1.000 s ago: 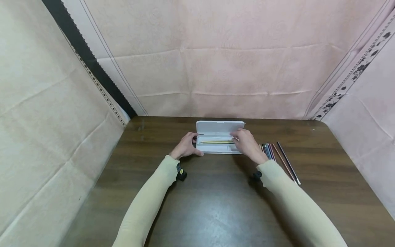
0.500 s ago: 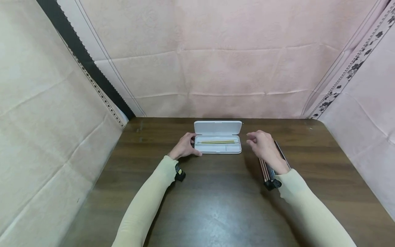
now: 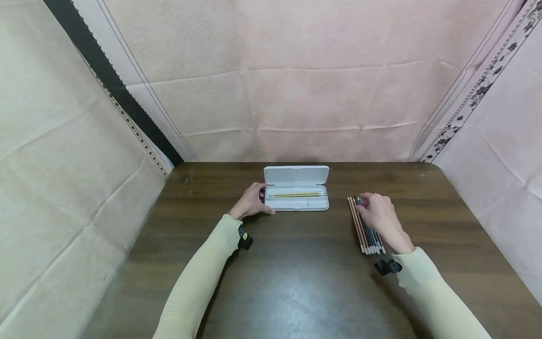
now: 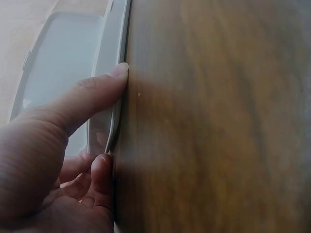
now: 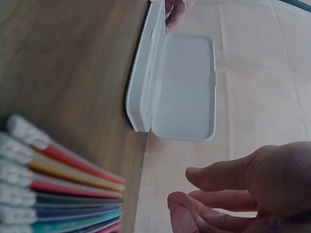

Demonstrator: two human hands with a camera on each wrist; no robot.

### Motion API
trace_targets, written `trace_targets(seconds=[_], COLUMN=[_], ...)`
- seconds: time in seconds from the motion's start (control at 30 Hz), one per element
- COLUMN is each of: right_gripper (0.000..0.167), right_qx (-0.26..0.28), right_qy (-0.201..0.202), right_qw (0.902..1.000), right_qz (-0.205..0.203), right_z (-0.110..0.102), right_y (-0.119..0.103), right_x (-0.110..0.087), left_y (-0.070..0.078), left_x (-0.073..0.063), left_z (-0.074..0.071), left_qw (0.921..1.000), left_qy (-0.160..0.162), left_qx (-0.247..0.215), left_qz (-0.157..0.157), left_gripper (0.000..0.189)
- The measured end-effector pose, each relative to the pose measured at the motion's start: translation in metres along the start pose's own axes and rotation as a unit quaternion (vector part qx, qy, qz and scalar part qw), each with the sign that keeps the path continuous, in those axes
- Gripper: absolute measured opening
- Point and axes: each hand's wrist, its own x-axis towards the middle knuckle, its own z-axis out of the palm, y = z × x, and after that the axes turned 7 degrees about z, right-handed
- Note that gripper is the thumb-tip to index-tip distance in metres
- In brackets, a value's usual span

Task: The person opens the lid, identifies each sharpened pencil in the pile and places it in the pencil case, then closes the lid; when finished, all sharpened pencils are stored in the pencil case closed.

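Observation:
A white pencil case stands with its lid raised at the back of the table. In its tray lie yellow-green pencils. My left hand grips the left end of the case, thumb along the front wall and fingers round the end, as the left wrist view shows. My right hand is over a row of several coloured pencils, partly hiding their far ends. In the right wrist view, thumb and fingers are loosely bent, holding nothing, beside the pencils with white ends.
The brown wooden table ends at a back edge just behind the case. A pale cloth hangs behind it, with more cloth at both sides. Black wrist cameras sit on both wrists.
My right hand has drawn out of the case and moved right and nearer, over the loose pencils. The yellow-green pencils in the tray are now uncovered. My left hand stays on the case.

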Motion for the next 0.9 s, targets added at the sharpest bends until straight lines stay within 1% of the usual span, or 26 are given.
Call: trace_targets(seconds=[0.13,0.27,0.3,0.37,0.43,0.67,0.9], right_gripper=[0.035,0.026,0.024,0.017,0.015,0.014,0.017], right_qx=[0.001,-0.001,-0.002,-0.003,-0.003,-0.019,-0.018], right_qy=[-0.016,-0.031,-0.032,-0.035,-0.038,-0.045,-0.049], right_qw=[0.9996,0.9988,0.9988,0.9986,0.9985,0.9980,0.9980], right_qz=[0.022,0.038,0.038,0.039,0.039,0.039,0.035], right_z=[0.001,0.003,0.003,0.004,0.006,0.012,0.014], right_y=[0.010,0.020,0.023,0.027,0.030,0.039,0.045], right_x=[-0.004,-0.006,-0.007,-0.008,-0.009,-0.011,-0.010], left_y=[-0.001,0.000,0.000,0.000,0.000,-0.001,-0.001], left_x=[0.001,0.002,0.002,0.002,0.001,0.002,0.002], left_z=[0.001,0.000,0.000,0.000,0.000,0.001,0.000], left_qw=[1.0000,0.9999,0.9998,0.9997,0.9997,0.9998,0.9998], left_qy=[-0.003,-0.005,-0.006,-0.006,-0.006,-0.006,-0.008], left_qx=[-0.002,-0.005,-0.007,-0.011,-0.015,-0.009,-0.011], left_qz=[-0.004,-0.015,-0.018,-0.020,-0.020,-0.016,-0.016], left_gripper=[0.098,0.098,0.098,0.098,0.097,0.097,0.097])
